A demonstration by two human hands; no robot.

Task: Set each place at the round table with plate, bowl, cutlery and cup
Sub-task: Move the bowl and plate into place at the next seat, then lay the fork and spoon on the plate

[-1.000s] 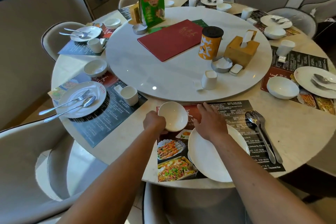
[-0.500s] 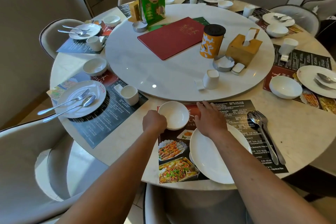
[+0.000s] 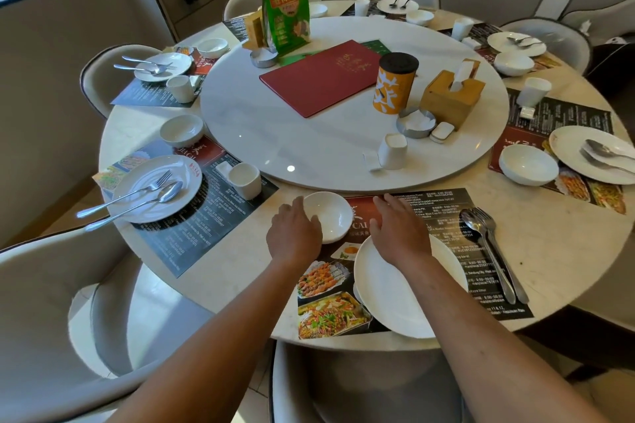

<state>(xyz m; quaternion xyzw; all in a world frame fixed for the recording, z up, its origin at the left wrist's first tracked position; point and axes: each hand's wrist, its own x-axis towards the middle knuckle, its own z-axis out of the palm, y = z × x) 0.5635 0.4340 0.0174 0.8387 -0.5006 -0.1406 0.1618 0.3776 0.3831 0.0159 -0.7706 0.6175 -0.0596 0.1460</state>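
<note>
On the menu placemat (image 3: 443, 213) in front of me sits a small white bowl (image 3: 331, 216) at its far left corner. My left hand (image 3: 293, 233) lies against the bowl's left rim with its fingers fairly straight. A white plate (image 3: 405, 295) lies near the table edge. My right hand (image 3: 398, 230) rests flat on the mat, its heel over the plate's far rim. A spoon and fork (image 3: 488, 244) lie side by side on the mat to the right of the plate. A white cup (image 3: 393, 151) stands on the turntable's near edge.
The marble turntable (image 3: 309, 148) carries a red menu (image 3: 319, 79), an orange canister (image 3: 395, 86), a tissue box (image 3: 452, 99) and a green stand-up sign (image 3: 285, 7). Set places lie to the left (image 3: 154, 187) and right (image 3: 591, 154). A chair back (image 3: 44, 285) stands near left.
The bowl, held tilted by my left hand, now sits flat on the mat and the left fingers have straightened. My right hand has stayed on the mat by the plate.
</note>
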